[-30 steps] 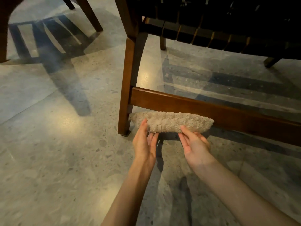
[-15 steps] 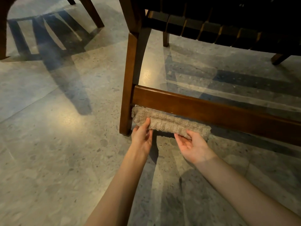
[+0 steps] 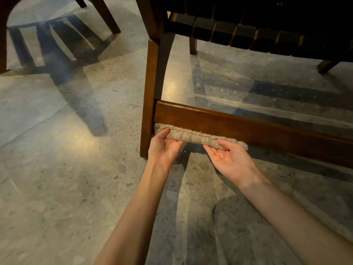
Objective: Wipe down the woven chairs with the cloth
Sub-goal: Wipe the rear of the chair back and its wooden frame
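Note:
A folded beige cloth lies pressed up under the low wooden rail of a chair with a dark woven seat. My left hand grips the cloth's left end beside the chair's front leg, thumb over the top edge. My right hand is palm up, its fingers under the cloth's right part and the thumb laid on the front face. The cloth's far side is hidden behind the rail.
The speckled stone floor spreads to the left and in front. A second chair's dark legs stand at the top left. Two further legs of the woven chair stand behind the rail.
The cloth has gone from in front of the rail to under its lower edge. Both hands turned palm up and moved upward with it.

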A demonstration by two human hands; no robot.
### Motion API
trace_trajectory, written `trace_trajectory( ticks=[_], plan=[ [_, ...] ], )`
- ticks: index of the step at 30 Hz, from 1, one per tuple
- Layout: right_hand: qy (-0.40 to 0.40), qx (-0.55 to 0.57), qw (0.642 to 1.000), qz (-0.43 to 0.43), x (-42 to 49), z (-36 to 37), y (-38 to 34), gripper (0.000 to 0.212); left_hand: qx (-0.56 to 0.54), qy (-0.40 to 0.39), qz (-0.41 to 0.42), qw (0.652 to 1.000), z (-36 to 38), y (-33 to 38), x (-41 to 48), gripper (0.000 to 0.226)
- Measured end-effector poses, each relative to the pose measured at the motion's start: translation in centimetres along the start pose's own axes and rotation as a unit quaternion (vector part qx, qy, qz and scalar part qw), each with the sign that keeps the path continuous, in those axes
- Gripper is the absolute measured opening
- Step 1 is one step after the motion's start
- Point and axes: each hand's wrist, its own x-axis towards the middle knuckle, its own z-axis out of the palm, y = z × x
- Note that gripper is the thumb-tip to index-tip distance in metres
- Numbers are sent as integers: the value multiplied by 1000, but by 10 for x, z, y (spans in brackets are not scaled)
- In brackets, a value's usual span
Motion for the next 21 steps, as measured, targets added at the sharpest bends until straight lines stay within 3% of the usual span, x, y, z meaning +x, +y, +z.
trace_trajectory(
  ticks=[8, 12, 16, 21],
  plan=[
    [-24, 32, 999, 3, -7, -16, -15, 48, 61, 21, 53, 997, -4, -23, 6, 40],
    [-15, 46, 999, -25, -18, -34, -36, 47, 115, 34, 80, 990, 1, -59, 4, 34],
    [12, 52, 997, -63, -35, -59, -67, 41, 181, 37, 64, 981, 6, -104, 6, 27],
    [53, 46, 990, -119, -62, -94, -114, 19, 232, -26, -9, 972, 3, -161, 9, 25]
  ],
)
